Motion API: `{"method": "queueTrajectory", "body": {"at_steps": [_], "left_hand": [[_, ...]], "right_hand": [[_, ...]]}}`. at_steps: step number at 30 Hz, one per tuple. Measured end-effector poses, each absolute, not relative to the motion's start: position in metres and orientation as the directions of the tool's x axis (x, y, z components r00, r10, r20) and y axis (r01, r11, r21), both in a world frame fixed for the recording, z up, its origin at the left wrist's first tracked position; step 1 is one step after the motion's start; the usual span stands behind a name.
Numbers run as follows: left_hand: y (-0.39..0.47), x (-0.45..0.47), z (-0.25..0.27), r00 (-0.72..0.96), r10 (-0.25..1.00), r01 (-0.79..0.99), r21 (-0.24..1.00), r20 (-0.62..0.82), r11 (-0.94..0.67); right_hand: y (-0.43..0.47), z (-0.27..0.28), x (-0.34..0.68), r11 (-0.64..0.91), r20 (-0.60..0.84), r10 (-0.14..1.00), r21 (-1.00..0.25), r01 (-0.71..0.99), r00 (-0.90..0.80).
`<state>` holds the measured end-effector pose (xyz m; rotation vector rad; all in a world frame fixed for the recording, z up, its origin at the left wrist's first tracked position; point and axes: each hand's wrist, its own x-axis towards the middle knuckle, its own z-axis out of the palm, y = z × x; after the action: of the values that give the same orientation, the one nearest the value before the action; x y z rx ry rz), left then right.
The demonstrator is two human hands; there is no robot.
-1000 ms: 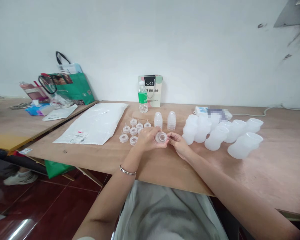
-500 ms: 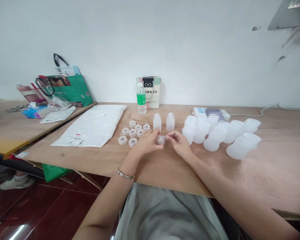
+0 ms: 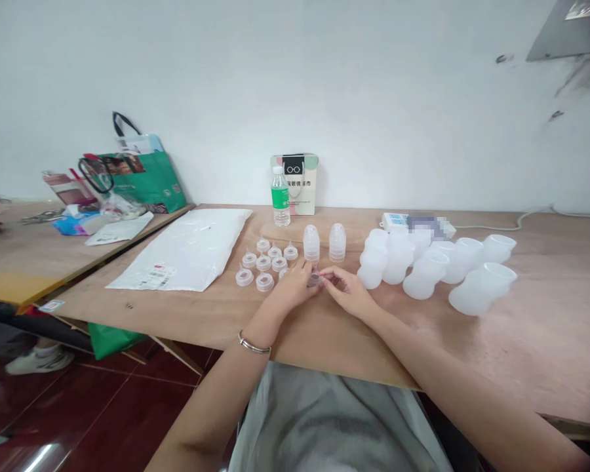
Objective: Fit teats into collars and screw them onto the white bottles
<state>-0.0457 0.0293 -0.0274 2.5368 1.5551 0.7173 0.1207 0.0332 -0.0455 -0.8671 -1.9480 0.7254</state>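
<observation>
Between my hands is a clear baby bottle nipple in its screw ring (image 3: 314, 280), held low over the table. My left hand (image 3: 295, 283) is closed around its left side, fingers over the top. From the right, my right hand (image 3: 345, 288) pinches at its edge; the fingertips partly hide it. Left of my hands stand several more clear nipple rings (image 3: 263, 263), most with thin tips pointing up. Just behind my hands are two clear domed bottle caps (image 3: 337, 242). To the right stand several frosted, waisted bottle bodies (image 3: 419, 283), open at the top.
A white plastic mailer (image 3: 187, 246) lies at the left on the wooden table (image 3: 334, 341). A water bottle (image 3: 280, 200) and a paper bag (image 3: 305, 187) stand by the wall. Behind the bottle bodies is a white box (image 3: 396, 223) with a cable. A green bag (image 3: 150, 180) rests on the neighbouring table.
The nipple ring has gone from tilted, facing right, to lower and more level. My right fingers have moved left, closer to my left hand. The view has shifted slightly.
</observation>
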Motion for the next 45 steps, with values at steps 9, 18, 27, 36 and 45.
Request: {"method": "queueTrajectory", "body": {"at_steps": [9, 18, 27, 36, 45], "left_hand": [[0.036, -0.043, -0.028, 0.16, 0.871, 0.845, 0.392, 0.464, -0.364], [0.027, -0.046, -0.011, -0.04, 0.784, 0.748, 0.539, 0.62, -0.388], [0.036, -0.073, 0.02, -0.592, 0.458, 0.398, 0.734, 0.664, -0.55], [0.089, -0.13, 0.055, -0.039, 0.776, 0.754, 0.528, 0.629, -0.39], [0.102, -0.151, 0.009, 0.103, 0.929, 0.872, 0.418, 0.356, -0.257]], "right_hand": [[0.03, -0.042, 0.12, 0.602, 0.433, 0.772, -0.733, 0.317, -0.465], [0.025, -0.026, 0.129, 0.619, 0.574, 0.786, -0.735, 0.277, -0.23], [0.028, 0.001, 0.169, 0.745, 0.798, 0.468, -0.587, 0.316, 0.379], [0.046, -0.009, 0.176, 0.576, 0.804, 0.548, -0.562, 0.593, 0.229], [0.049, -0.023, 0.169, 0.502, 0.785, 0.591, -0.538, 0.677, 0.185]]}}
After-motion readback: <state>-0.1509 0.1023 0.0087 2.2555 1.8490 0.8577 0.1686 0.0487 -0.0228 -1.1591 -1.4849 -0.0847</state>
